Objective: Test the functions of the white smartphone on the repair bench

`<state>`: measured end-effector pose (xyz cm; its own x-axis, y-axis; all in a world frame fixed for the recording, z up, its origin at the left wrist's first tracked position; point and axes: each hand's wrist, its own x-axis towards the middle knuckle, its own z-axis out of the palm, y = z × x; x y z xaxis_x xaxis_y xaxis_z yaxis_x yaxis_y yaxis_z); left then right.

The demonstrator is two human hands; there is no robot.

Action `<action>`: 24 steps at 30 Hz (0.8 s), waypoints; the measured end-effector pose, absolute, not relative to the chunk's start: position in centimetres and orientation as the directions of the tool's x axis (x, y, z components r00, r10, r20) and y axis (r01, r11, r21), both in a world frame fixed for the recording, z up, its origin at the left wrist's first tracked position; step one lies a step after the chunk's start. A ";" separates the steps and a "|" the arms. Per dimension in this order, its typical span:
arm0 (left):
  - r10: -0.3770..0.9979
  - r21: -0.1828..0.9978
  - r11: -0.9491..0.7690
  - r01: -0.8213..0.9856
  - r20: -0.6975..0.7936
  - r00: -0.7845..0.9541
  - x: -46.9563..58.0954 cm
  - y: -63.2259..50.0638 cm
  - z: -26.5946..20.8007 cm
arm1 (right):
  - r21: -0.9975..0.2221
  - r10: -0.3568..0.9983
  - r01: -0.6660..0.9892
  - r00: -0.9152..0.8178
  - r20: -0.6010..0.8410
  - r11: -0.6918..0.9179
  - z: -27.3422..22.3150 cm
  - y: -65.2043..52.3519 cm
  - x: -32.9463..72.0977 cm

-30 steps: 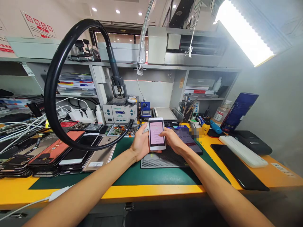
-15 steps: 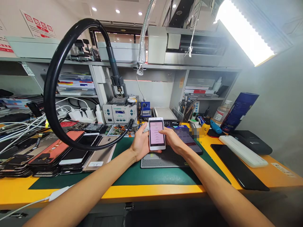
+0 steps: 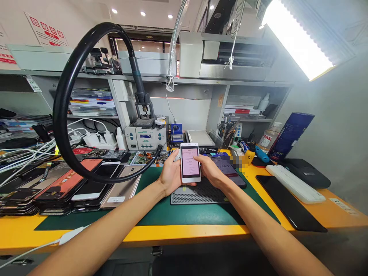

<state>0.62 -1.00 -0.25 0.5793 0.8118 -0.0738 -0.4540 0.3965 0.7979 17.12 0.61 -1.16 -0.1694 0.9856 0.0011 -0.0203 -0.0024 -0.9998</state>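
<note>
Slightly farther up the screen than a second ago, the thumb of the right hand (image 3: 212, 169) lies over the right half of a white phone's (image 3: 189, 167) lit display; its other fingers are hidden, so I cannot tell whether they grip too. The left hand (image 3: 170, 175) curls partly closed around the phone's left side, fingertips showing beneath its lower end. With its screen facing the person, the phone is held above the middle of the surface (image 3: 184, 232), back from the front edge. A stray touch could select the wrong line, since the thumb covers part of closely set text; a loosened left hand could let the phone drop onto the perforated pad (image 3: 198, 197). Phone and left hand otherwise match the earlier frame, while the timer digits on a second phone (image 3: 230, 174), just beyond the right hand, have changed. Farther out, a green mat (image 3: 161, 214) lies under the pad; phone stacks (image 3: 59, 188) crowd the left edge, and a black slab (image 3: 287, 201) lies toward the right, reaching the front edge.
</note>
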 end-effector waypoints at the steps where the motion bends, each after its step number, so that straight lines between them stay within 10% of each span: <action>1: 0.813 0.799 0.396 -0.454 -0.075 0.578 0.6 -1.0 -0.2 | -1.000 0.986 -0.015 -0.168 -0.002 -0.004 -1.2 0.6 17.1; 24: 0.810 0.795 0.395 -0.461 -0.065 0.583 0.7 -1.0 -0.2 | -0.996 0.989 0.018 -0.119 -0.091 -0.089 -0.5 0.3 16.8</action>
